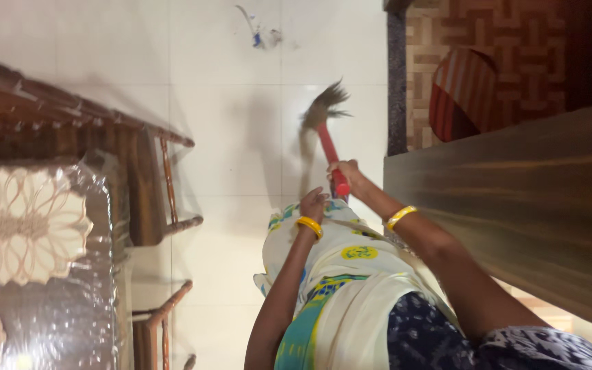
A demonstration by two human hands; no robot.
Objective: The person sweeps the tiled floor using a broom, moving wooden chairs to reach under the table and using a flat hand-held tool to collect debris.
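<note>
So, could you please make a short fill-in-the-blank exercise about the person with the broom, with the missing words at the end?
1. The right hand grips the broom by its ___ handle.
2. Each wrist wears a bangle of ___ colour.
3. The floor under the broom has glossy ___ tiles.

Missing words: red; yellow; white.

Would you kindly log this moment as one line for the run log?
right hand: grips red broom handle | left hand: on clothing, beside handle | bristles on white floor | debris ahead
</note>
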